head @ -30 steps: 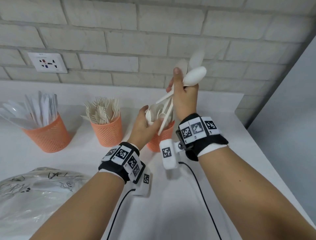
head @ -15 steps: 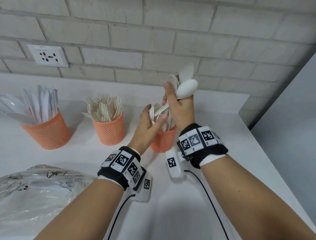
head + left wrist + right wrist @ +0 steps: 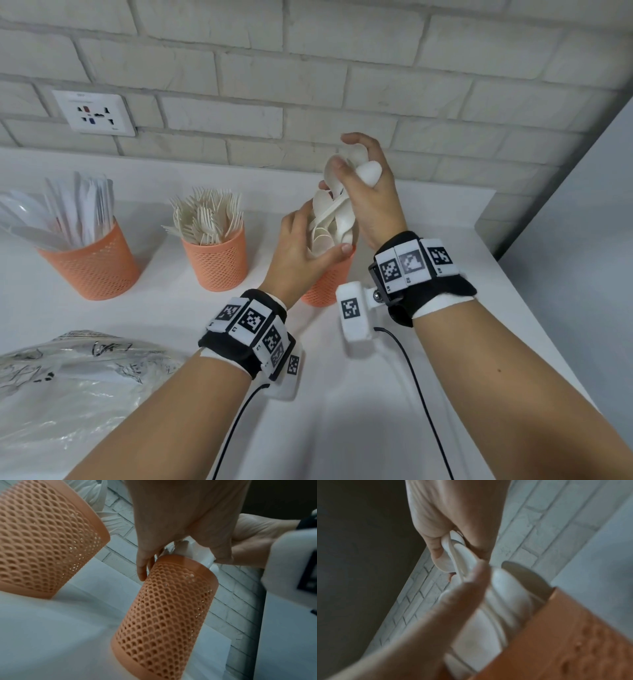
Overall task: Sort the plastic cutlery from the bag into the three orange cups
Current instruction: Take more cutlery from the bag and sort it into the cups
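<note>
Three orange mesh cups stand in a row. The left cup [image 3: 89,267] holds knives, the middle cup [image 3: 215,267] [image 3: 42,540] forks. My left hand [image 3: 323,234] [image 3: 180,553] curls round the rim of the right cup [image 3: 325,287] [image 3: 164,615] [image 3: 565,642], thumb across its front. My right hand [image 3: 344,152] grips a bundle of white spoons [image 3: 368,173] [image 3: 458,555] by their bowls directly above that cup, handles pointing down among the spoons standing in it. My left hand hides much of the cup.
The crumpled clear plastic bag [image 3: 68,387] lies at the near left of the white counter [image 3: 411,428]. A brick wall with a socket [image 3: 94,114] runs behind the cups. The counter's right edge falls away close beside my right arm.
My right hand has come down with the spoon bundle, from well above the right cup to just over its rim. My left hand has stayed at the rim.
</note>
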